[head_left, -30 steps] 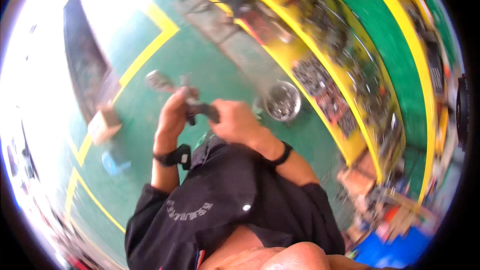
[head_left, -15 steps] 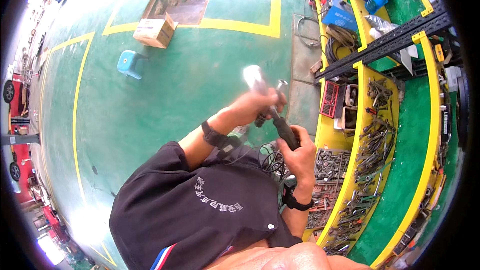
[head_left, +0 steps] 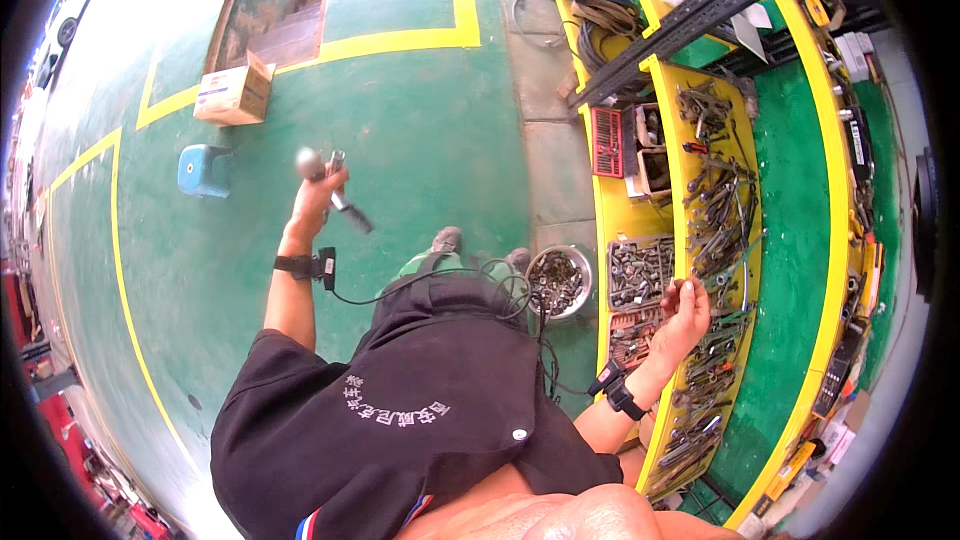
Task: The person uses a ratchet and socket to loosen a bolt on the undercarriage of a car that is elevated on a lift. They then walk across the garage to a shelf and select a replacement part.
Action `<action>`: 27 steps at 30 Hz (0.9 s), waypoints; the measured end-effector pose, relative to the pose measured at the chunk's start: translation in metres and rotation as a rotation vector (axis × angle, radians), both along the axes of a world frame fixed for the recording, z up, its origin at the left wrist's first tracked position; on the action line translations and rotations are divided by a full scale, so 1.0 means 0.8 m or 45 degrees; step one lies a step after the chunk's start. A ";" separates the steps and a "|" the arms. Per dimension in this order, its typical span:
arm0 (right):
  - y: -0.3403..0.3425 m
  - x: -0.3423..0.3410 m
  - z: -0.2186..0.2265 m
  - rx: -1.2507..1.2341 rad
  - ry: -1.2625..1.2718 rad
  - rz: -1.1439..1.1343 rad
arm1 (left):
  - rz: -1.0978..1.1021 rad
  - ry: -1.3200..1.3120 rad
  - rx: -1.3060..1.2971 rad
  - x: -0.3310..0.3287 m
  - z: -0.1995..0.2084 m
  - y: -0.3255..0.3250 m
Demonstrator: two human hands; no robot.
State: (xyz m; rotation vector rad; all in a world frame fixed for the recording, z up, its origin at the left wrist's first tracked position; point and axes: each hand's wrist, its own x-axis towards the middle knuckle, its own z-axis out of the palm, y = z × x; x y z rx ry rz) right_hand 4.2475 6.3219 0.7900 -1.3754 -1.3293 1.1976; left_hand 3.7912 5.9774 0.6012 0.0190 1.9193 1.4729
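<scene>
Out over the floor, my left hand (head_left: 316, 198) is closed round metal hand tools. A rounded silver head (head_left: 311, 164) shows above the fingers, blurred. Beside it is a second, smaller metal end, and a dark handle (head_left: 353, 217) sticks out below the hand; their exact kind is unclear. My right hand (head_left: 686, 314) reaches over the yellow shelf, fingers curled and fingertips together. A small dark spot shows at those fingertips, too small to name. Around that hand lie sockets in a tray (head_left: 640, 272) and a row of wrenches (head_left: 722, 215).
A round metal bowl (head_left: 559, 282) of small metal parts stands by my feet. A red bit case (head_left: 607, 141) sits farther up the shelf. A black metal beam (head_left: 690, 25) crosses the shelving. On the green floor are a blue stool (head_left: 204, 171) and a cardboard box (head_left: 235, 92). Cables hang at my waist.
My hands have parted. The left has swung left with the tools; the right has let go of the dark handle and moved right to the shelf. The view has shifted, showing the metal bowl.
</scene>
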 end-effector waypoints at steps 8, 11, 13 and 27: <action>-0.018 0.064 -0.031 -0.098 0.113 -0.225 | -0.374 -0.511 -0.538 0.028 -0.143 -0.113; -0.030 0.078 -0.033 -0.101 0.125 -0.334 | -0.024 -0.735 -0.034 0.086 -0.155 -0.114; -0.031 0.083 -0.033 -0.069 0.131 -0.280 | -0.056 -0.823 -0.023 0.097 -0.169 -0.129; -0.036 0.146 -0.058 -0.079 0.144 -0.558 | -0.731 -0.626 -0.829 0.047 -0.218 -0.059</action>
